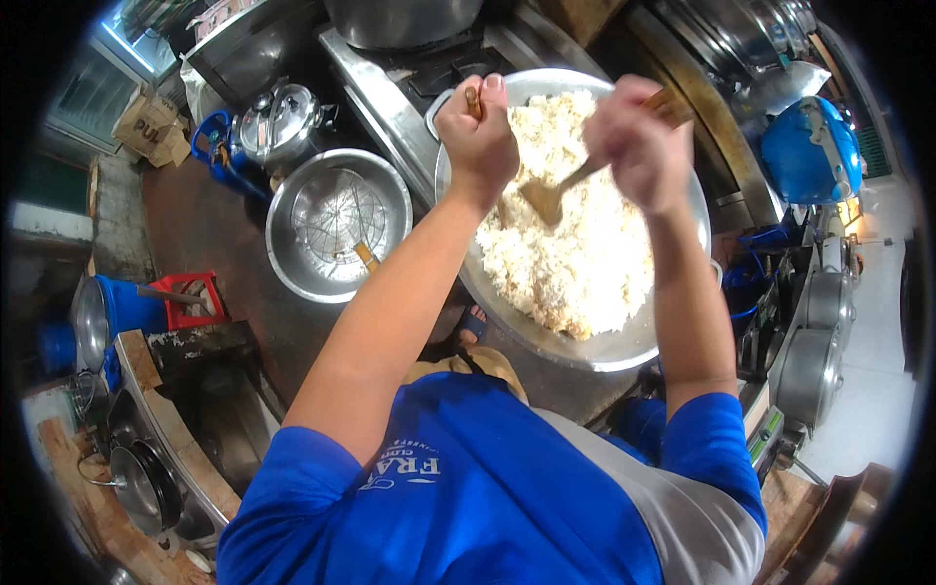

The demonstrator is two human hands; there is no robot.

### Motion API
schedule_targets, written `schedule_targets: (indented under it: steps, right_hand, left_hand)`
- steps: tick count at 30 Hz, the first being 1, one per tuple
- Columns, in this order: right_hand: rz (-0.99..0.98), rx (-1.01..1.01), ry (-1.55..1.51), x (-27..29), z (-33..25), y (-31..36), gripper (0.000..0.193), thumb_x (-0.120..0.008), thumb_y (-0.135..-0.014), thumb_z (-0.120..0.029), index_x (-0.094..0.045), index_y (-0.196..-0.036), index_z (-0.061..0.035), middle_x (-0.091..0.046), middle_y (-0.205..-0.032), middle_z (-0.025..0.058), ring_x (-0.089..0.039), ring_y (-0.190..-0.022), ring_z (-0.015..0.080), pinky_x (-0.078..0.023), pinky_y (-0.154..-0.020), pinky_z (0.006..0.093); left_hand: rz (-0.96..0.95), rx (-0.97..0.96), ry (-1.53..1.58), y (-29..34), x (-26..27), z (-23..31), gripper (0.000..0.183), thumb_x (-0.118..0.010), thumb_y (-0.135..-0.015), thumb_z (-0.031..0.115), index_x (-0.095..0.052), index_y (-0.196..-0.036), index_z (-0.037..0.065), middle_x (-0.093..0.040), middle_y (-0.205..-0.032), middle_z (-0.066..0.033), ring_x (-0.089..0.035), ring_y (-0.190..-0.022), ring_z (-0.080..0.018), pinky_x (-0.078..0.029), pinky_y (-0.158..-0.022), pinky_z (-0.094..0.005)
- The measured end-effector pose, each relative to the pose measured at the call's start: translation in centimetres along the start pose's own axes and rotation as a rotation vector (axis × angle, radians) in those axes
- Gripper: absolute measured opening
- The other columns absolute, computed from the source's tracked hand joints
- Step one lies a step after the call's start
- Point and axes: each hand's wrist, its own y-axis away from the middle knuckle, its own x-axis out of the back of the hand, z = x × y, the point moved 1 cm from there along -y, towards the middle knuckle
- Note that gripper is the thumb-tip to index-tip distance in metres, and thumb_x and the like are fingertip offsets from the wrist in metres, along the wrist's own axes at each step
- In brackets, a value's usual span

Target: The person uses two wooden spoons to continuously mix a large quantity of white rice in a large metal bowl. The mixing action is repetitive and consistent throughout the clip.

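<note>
Rice (585, 263), off-white with golden patches and loosely clumped, lay heaped in a wide, round, silver-coloured metal basin (632, 345) in front of the person. The left hand (478, 136) was clenched around a brown wooden handle (474, 101), its rounded end poking out of the fist above the basin's left side; the arm and fist hid what the handle led to, so that part could not be told. The right hand (643, 146), blurred, was closed around the brown wooden grip (671, 105) of a flat metal spatula (544, 202), whose broad blade touched the rice near the middle of the heap.

To the left of the large basin, near the left forearm, stood a smaller round basin of shiny steel (280, 239). Inside it lay a round wire strainer (336, 216) with a short yellowish handle (366, 256). Just beyond that basin was a silver metal pot with a domed lid (280, 119). A black stove burner (450, 80) showed past the large basin's upper left edge, and a big, round grey metal pot (402, 21) stood farther back.
</note>
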Motion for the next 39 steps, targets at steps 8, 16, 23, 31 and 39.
schedule_targets:
  steps: [8, 16, 23, 31, 39]
  right_hand:
    - [0.014, 0.111, 0.034, 1.8, 1.0, -1.4, 0.021, -0.054, -0.085, -0.006, -0.054, -0.065, -0.0033, -0.046, -0.05, 0.0, -0.042, -0.044, 0.0105, -0.032, -0.043, 0.0276]
    - [0.095, -0.028, 0.064, 2.1, 4.0, -1.8, 0.024, -0.058, -0.083, -0.007, -0.052, -0.06, -0.0037, -0.048, -0.05, 0.0032, -0.044, -0.045, 0.0112, -0.033, -0.043, 0.0282]
    - [0.125, -0.039, 0.125, 3.3, 8.3, -0.1, 0.021, -0.056, -0.085, -0.015, -0.056, -0.066, -0.0058, -0.051, -0.052, 0.0019, -0.046, -0.045, 0.0113, -0.034, -0.044, 0.0289]
    - [0.16, -0.123, 0.04, 1.7, 9.1, 1.5, 0.021, -0.054, -0.084, -0.011, -0.05, -0.064, -0.0071, -0.047, -0.057, -0.0002, -0.041, -0.047, 0.0115, -0.031, -0.045, 0.0275]
    - [0.222, 0.229, 0.201, 2.2, -1.6, -5.2, 0.022, -0.054, -0.085, -0.004, -0.051, -0.064, -0.0049, -0.046, -0.05, 0.0023, -0.04, -0.044, 0.0091, -0.028, -0.043, 0.0274]
  left_hand:
    - [-0.009, -0.026, -0.011, -0.7, 0.2, -1.6, 0.04, -0.055, -0.101, 0.018, -0.04, -0.065, 0.008, -0.038, -0.057, 0.0027, -0.036, -0.052, -0.0061, -0.028, -0.046, -0.0263]
    - [0.024, 0.033, 0.023, -0.3, -0.1, -1.1, 0.043, -0.053, -0.102, 0.016, -0.038, -0.063, 0.006, -0.036, -0.057, 0.0055, -0.032, -0.055, -0.0049, -0.025, -0.05, -0.0274]
    - [-0.006, 0.015, -0.03, -0.1, -1.0, -2.4, 0.036, -0.056, -0.101, 0.02, -0.045, -0.069, 0.008, -0.039, -0.057, 0.0051, -0.034, -0.05, -0.0047, -0.026, -0.044, -0.0254]
    - [-0.05, 0.027, -0.003, 0.1, -1.2, -2.2, 0.034, -0.057, -0.101, 0.02, -0.045, -0.071, 0.011, -0.04, -0.057, 0.0052, -0.035, -0.046, -0.0043, -0.025, -0.041, -0.0231]
    - [-0.174, -0.116, 0.207, -4.9, -4.3, 10.8, 0.037, -0.059, -0.095, 0.01, -0.047, -0.061, 0.006, -0.046, -0.056, 0.0042, -0.039, -0.051, -0.0041, -0.026, -0.046, -0.025]
